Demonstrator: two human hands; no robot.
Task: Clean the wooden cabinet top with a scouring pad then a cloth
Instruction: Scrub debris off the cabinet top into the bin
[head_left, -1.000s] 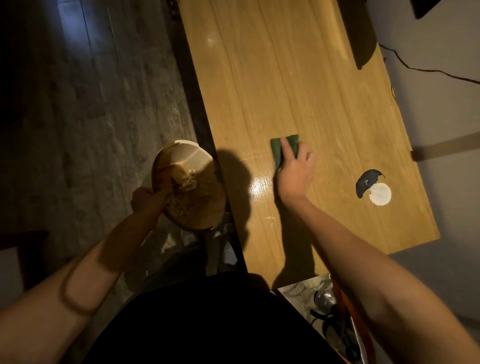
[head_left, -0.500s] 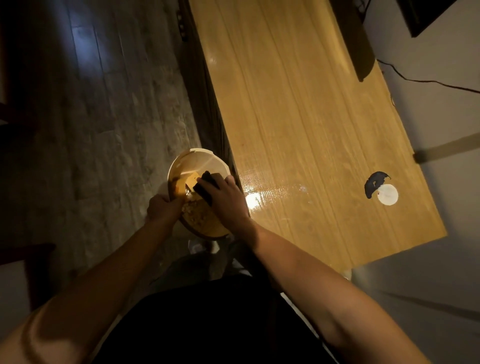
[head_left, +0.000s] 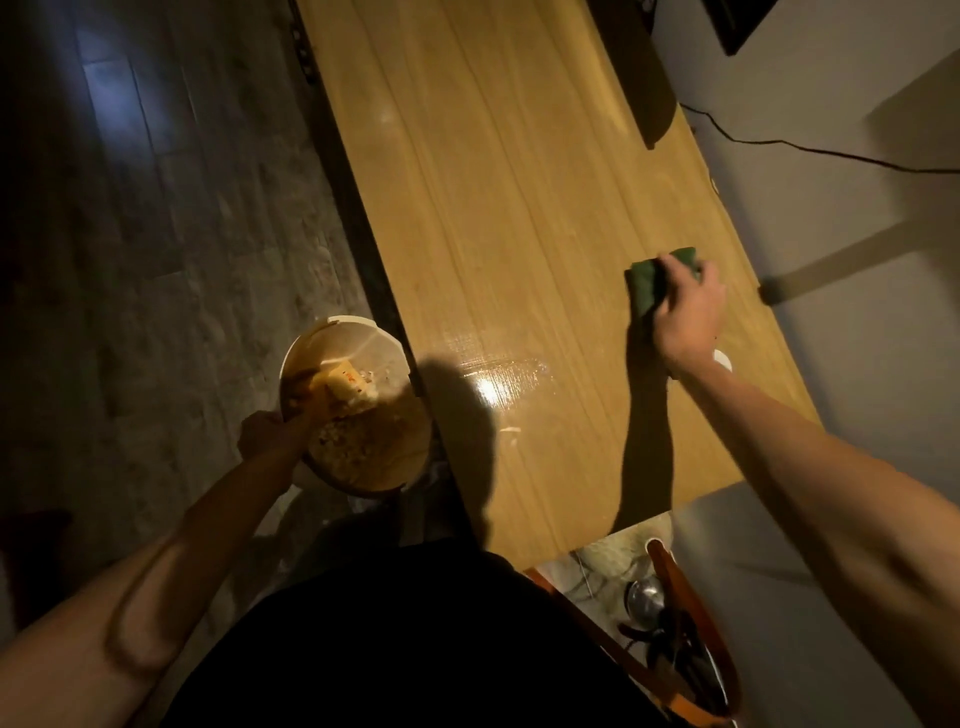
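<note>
The long wooden cabinet top (head_left: 509, 218) runs up the middle of the view, with a wet shiny patch (head_left: 498, 379) near its left edge. My right hand (head_left: 688, 312) holds a green scouring pad (head_left: 647, 283) down on the wood near the right edge, fingers curled over it. My left hand (head_left: 267, 431) grips the rim of a white bucket (head_left: 353, 410) held beside the cabinet's left edge. The bucket holds murky water and a yellowish lump that may be a cloth or sponge.
A white round disc (head_left: 723, 359) peeks out beside my right wrist. A dark flat object (head_left: 631, 62) lies at the cabinet's far right. A black cable (head_left: 810, 148) crosses the grey wall. An orange-rimmed basket (head_left: 691, 649) with utensils stands below the near end. Tiled floor lies left.
My right hand left the bucket with the pad and moved right across the cabinet, now pressing the pad on the wood near the right edge. The left hand still holds the bucket.
</note>
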